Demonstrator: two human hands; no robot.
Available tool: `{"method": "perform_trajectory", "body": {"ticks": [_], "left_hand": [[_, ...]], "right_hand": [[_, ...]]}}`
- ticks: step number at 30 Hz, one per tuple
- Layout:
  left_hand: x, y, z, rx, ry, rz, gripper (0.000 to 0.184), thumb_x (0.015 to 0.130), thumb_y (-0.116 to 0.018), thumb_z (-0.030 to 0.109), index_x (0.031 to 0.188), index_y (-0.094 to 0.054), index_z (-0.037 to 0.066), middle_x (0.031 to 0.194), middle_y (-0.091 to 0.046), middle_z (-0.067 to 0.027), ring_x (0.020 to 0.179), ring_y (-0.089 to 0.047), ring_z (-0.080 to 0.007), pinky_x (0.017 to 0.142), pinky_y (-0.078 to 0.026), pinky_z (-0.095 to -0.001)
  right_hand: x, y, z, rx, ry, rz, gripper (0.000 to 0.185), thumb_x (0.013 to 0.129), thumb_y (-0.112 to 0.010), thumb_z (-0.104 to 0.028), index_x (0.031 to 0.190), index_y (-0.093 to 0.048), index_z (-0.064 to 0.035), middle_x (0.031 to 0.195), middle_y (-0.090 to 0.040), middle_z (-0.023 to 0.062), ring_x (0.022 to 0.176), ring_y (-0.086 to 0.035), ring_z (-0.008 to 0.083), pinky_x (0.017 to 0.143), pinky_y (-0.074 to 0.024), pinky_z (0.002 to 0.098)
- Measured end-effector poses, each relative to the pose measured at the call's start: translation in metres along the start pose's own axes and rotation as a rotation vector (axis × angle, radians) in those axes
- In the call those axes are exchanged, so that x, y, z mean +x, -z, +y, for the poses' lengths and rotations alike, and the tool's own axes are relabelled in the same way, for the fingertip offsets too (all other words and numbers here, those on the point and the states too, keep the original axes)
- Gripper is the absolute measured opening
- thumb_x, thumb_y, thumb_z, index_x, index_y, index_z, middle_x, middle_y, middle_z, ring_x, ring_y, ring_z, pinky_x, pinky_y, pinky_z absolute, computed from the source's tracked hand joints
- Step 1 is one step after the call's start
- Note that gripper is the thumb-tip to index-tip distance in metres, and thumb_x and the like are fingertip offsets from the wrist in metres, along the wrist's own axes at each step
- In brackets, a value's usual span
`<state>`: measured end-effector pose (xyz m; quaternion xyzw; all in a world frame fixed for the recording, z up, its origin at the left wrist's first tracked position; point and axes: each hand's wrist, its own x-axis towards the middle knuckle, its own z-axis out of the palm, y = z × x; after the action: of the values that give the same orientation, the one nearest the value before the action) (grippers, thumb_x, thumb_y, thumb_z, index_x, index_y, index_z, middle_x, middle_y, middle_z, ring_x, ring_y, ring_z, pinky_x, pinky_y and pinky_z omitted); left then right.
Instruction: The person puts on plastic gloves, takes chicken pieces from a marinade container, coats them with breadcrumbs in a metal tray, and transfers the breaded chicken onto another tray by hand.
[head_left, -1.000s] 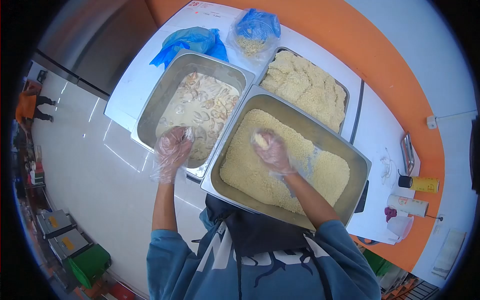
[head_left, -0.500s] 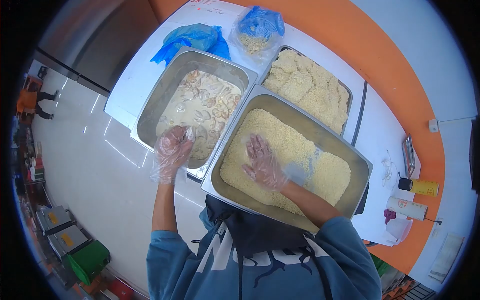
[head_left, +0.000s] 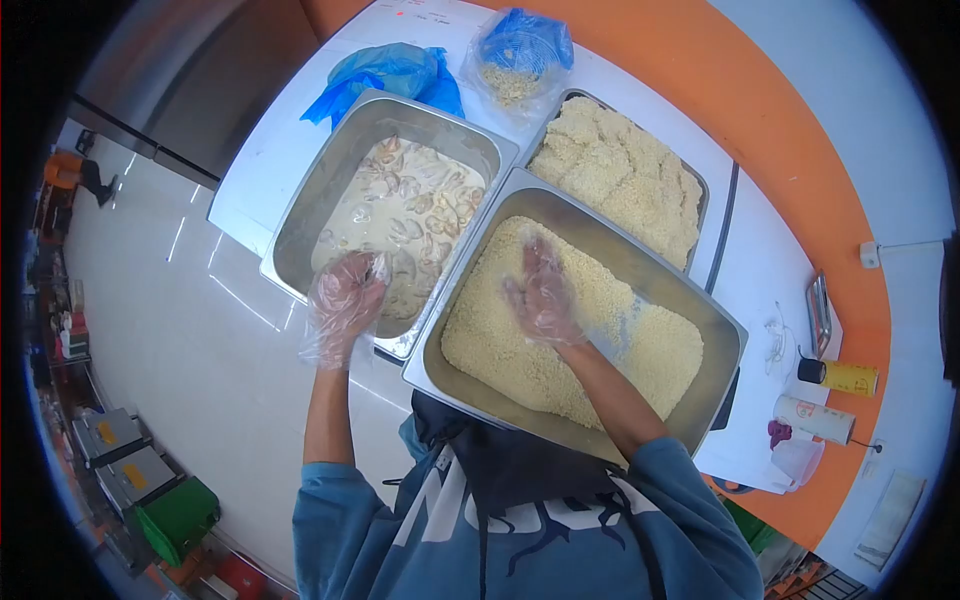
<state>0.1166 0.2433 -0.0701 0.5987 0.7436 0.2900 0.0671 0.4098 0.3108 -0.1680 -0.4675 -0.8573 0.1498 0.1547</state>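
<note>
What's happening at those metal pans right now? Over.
Left gloved hand curled over batter pan. Right gloved hand open over crumbs, contact unclear. Nothing visibly blocking either.

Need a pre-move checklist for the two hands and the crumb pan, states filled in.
1. Gloves on: ok, clear plastic on left hand and right hand.
2. Left hand out of the crumbs: ok, at the near side of the wet-mix tray.
3. Left grip empty: cannot tell, fingers curled.
4. Right grip empty: cannot tell, underside hidden.
5. Crumbs spread evenly in the crumb pan: not ok, greyish thin patch right of the hand.
6. Extra crumb supply nearby: ok, crumb heap behind the pan.
</note>
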Motion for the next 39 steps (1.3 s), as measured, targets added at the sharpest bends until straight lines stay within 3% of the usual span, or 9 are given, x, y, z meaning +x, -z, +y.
{"method": "perform_trajectory", "body": {"ticks": [2,5,11,14,20,23,32,35,39], "left_hand": [[0.001,0.0,-0.001,-0.006,0.001,-0.005,0.018,0.081,-0.07,0.025,0.088,-0.071,0.008,0.086,-0.069,-0.0131,0.078,-0.066,-0.0345,0.069,-0.053,-0.0427],[0.0,-0.001,-0.002,-0.019,0.007,-0.037,0.019,0.081,-0.07,0.025,0.09,-0.071,0.009,0.087,-0.069,-0.0131,0.08,-0.067,-0.0344,0.07,-0.053,-0.0424],[-0.002,-0.005,-0.013,-0.025,-0.049,-0.001,0.021,0.079,-0.07,0.025,0.094,-0.071,0.01,0.089,-0.07,-0.0128,0.081,-0.067,-0.0343,0.07,-0.053,-0.0422],[-0.003,0.0,-0.006,-0.006,0.003,-0.057,0.021,0.079,-0.07,0.024,0.094,-0.071,0.01,0.09,-0.07,-0.0128,0.08,-0.067,-0.0342,0.07,-0.053,-0.0421],[-0.007,0.002,0.0,0.007,0.027,-0.058,0.018,0.079,-0.07,0.024,0.09,-0.07,0.01,0.088,-0.069,-0.0129,0.079,-0.066,-0.0345,0.069,-0.053,-0.0425],[-0.004,-0.003,-0.01,-0.003,-0.021,-0.029,0.019,0.078,-0.07,0.024,0.09,-0.07,0.009,0.088,-0.069,-0.0131,0.079,-0.066,-0.0348,0.069,-0.053,-0.0427],[-0.007,-0.006,-0.014,-0.018,-0.034,-0.001,0.02,0.078,-0.07,0.023,0.092,-0.07,0.009,0.09,-0.069,-0.0133,0.081,-0.066,-0.0347,0.071,-0.053,-0.0432],[-0.003,-0.002,-0.007,-0.004,-0.036,-0.002,0.02,0.079,-0.07,0.023,0.093,-0.071,0.008,0.09,-0.069,-0.0137,0.082,-0.067,-0.0344,0.071,-0.053,-0.0429],[-0.003,0.001,-0.004,0.012,-0.046,0.003,0.02,0.08,-0.07,0.022,0.093,-0.073,0.007,0.09,-0.07,-0.0147,0.081,-0.068,-0.0338,0.07,-0.053,-0.0417]], "right_hand": [[0.001,0.0,-0.01,0.075,0.034,0.113,0.077,0.099,-0.047,-0.037,0.15,-0.016,0.0116,0.151,-0.027,0.0355,0.143,-0.023,0.0475,0.118,-0.0183,0.0508],[-0.003,0.012,-0.025,-0.051,0.066,-0.054,0.072,0.099,-0.048,-0.034,0.148,-0.022,0.0124,0.15,-0.029,0.0354,0.142,-0.025,0.0478,0.118,-0.0199,0.0523],[-0.008,0.01,-0.033,-0.068,0.094,-0.124,0.068,0.098,-0.045,-0.037,0.143,-0.034,0.0137,0.149,-0.031,0.0357,0.141,-0.028,0.0476,0.117,-0.0206,0.0541],[-0.009,0.015,-0.041,-0.076,0.181,-0.015,0.068,0.099,-0.043,-0.038,0.142,-0.035,0.0132,0.149,-0.032,0.035,0.139,-0.031,0.047,0.116,-0.0205,0.0561],[0.001,0.005,-0.032,-0.157,0.043,-0.084,0.062,0.099,-0.042,-0.035,0.14,-0.04,0.0105,0.15,-0.035,0.0303,0.139,-0.034,0.0452,0.116,-0.0225,0.0547],[0.007,0.003,-0.033,-0.133,-0.058,-0.084,0.064,0.097,-0.044,-0.037,0.145,-0.038,0.0063,0.154,-0.03,0.0275,0.144,-0.027,0.042,0.118,-0.0178,0.0526],[0.0,0.005,-0.035,-0.215,0.058,-0.092,0.062,0.098,-0.043,-0.035,0.142,-0.04,0.0083,0.152,-0.033,0.0287,0.142,-0.029,0.0427,0.117,-0.0219,0.0514],[0.004,0.007,-0.033,-0.098,0.003,0.025,0.062,0.098,-0.044,-0.034,0.144,-0.038,0.0072,0.153,-0.031,0.0292,0.143,-0.028,0.0424,0.118,-0.0192,0.0516],[0.001,0.0,-0.023,-0.057,-0.012,-0.04,0.065,0.098,-0.047,-0.032,0.147,-0.032,0.007,0.154,-0.027,0.0295,0.144,-0.026,0.0432,0.119,-0.0163,0.0519]]}}
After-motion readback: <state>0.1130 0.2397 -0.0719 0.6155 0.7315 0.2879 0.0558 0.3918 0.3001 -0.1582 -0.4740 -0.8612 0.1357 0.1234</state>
